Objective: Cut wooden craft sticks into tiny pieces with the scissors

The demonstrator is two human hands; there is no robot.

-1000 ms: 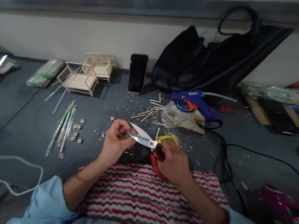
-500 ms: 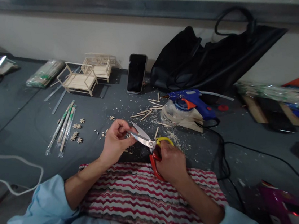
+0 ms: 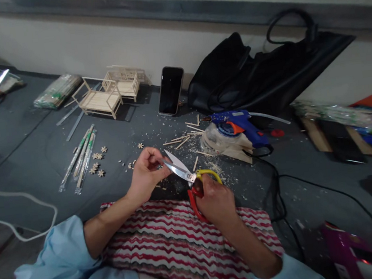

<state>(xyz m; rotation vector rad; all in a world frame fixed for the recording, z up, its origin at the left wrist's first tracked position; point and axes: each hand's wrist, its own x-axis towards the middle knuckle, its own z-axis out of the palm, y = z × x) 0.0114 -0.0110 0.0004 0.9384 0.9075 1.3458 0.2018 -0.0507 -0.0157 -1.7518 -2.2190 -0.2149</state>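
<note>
My right hand [image 3: 214, 199] grips the red and yellow handles of a pair of scissors [image 3: 186, 175], whose blades are spread apart and point up-left. My left hand [image 3: 146, 174] is pinched closed right at the blade tips, holding something small that I cannot make out. Both hands hover over a red-and-white striped cloth [image 3: 181, 244] on my lap. Wood chips and short sticks [image 3: 182, 140] litter the dark floor just beyond the hands.
A blue glue gun [image 3: 238, 126] rests on a tape roll to the right. A phone [image 3: 170, 90] and a black bag [image 3: 266, 75] lean on the wall. Two small wooden bench models [image 3: 100, 100] stand at back left, near wrapped sticks [image 3: 81, 159] and tiny wooden flowers [image 3: 98, 161].
Both hands and the scissors stay nearly in place; the view has shifted slightly. The blades remain spread at the left fingertips.
</note>
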